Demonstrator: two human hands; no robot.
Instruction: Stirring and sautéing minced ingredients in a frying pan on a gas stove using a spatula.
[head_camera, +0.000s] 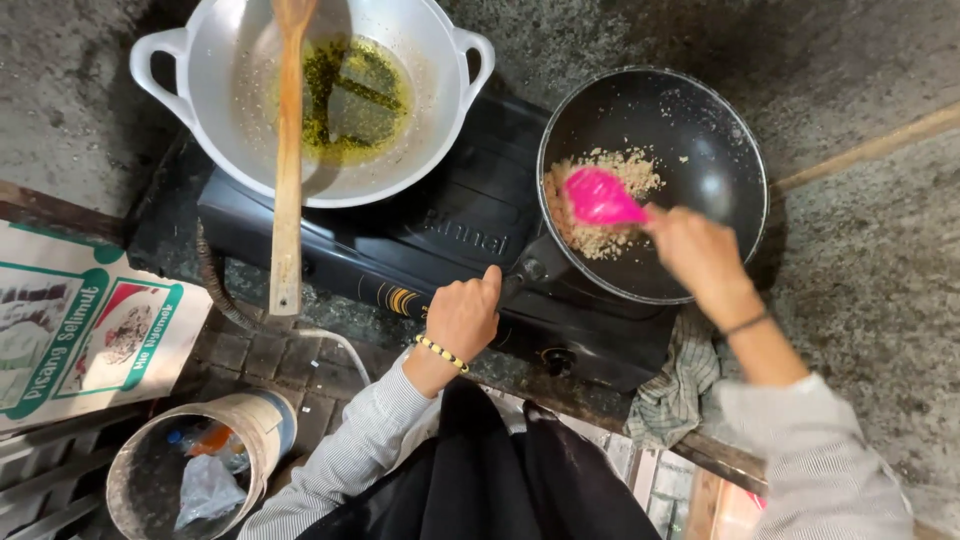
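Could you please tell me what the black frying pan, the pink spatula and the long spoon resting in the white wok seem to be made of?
The black round frying pan looks like coated metal: dark, smooth, with a soft sheen. The bright pink spatula in the right hand seems plastic or silicone, uniformly coloured and matte. The long pale-brown spoon in the white two-handled wok looks wooden, with visible grain.

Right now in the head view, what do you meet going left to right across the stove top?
White two-handled wok with oil, wooden spatula resting in it → left hand on the black pan's handle → pink spatula over the crumbly food → right hand gripping it → black pan's far rim.
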